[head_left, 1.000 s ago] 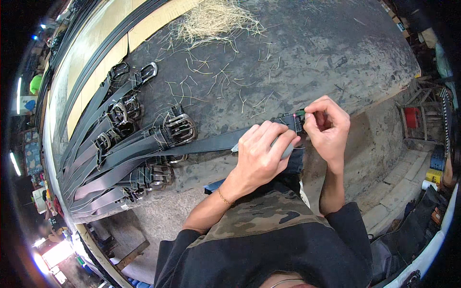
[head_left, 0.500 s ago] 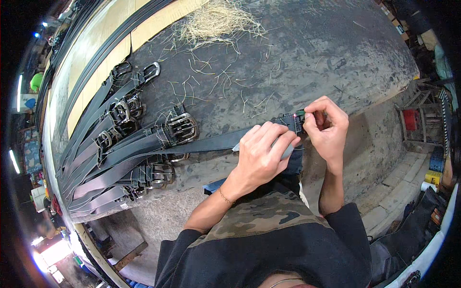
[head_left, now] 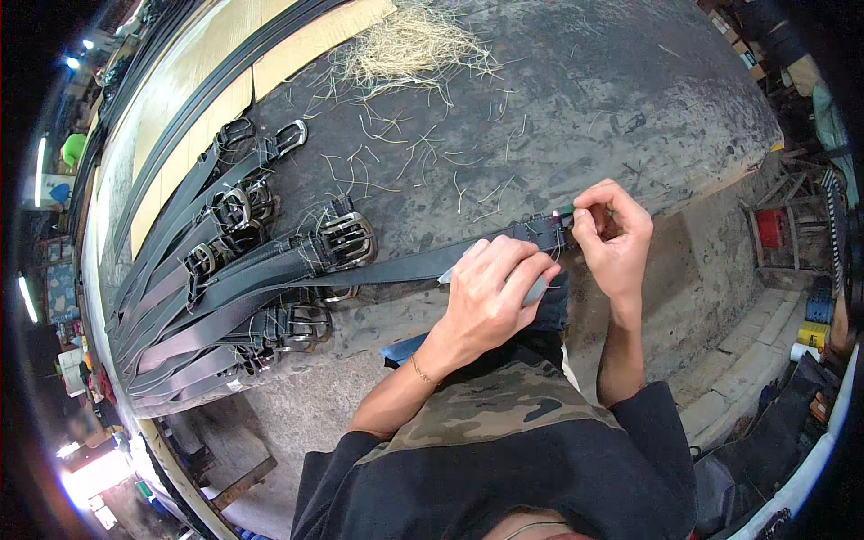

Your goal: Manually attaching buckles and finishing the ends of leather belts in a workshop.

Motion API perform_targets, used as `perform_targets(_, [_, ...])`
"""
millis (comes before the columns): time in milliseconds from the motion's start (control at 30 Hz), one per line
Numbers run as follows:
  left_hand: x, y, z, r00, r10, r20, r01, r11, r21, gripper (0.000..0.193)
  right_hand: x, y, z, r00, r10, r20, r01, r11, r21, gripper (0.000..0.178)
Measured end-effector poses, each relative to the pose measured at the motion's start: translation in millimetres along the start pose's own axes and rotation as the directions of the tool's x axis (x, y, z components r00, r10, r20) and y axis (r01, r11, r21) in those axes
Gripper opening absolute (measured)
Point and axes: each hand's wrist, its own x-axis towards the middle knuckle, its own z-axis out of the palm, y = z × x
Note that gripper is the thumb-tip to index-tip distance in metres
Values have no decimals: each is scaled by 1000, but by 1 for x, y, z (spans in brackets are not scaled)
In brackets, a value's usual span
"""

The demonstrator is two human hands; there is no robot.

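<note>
My left hand (head_left: 495,292) is closed over a black leather belt (head_left: 405,267) near its right end, pressing it close to the table's front edge. A pale grey pointed thing (head_left: 444,278) sticks out from under that palm; its kind is hidden. Just beyond the belt's end, my right hand (head_left: 616,229) holds thumb and forefinger pinched together, with something small and dark between them that I cannot make out. A small pinkish spot shows at the belt end. To the left lies a pile of black belts with metal buckles (head_left: 349,238) and loose thread ends.
A heap of pale thread scraps (head_left: 414,49) lies at the far side of the dark worktable (head_left: 576,108), with stray bits scattered nearer. Long black straps (head_left: 211,76) rest on cardboard at the far left. A metal frame with a red part (head_left: 771,227) stands at the right.
My right fingertips have shifted slightly, and the green bit seen at the belt end now looks dark. My left hand stays on the belt.
</note>
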Motion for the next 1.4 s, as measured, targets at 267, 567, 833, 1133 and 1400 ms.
perform_targets(267, [-11,-1,-4,997,73,27,-73,997,21,25,0,-3,-7,977,-133,167,131,991,23,11])
perform_targets(567, [-13,-1,-5,996,89,22,-90,995,38,20,-5,-11,-2,990,-110,88,102,991,87,11])
perform_targets(833, [3,16,-11,966,-245,89,235,967,102,18,-1,1,0,992,87,-86,-38,887,461,7])
perform_targets(1133, [14,5,-5,977,-202,63,193,974,117,17,0,-4,0,993,114,-39,-90,919,384,8])
perform_targets(1400, [4,-3,0,996,-91,0,91,987,136,20,5,-10,6,996,82,36,-89,959,269,8])
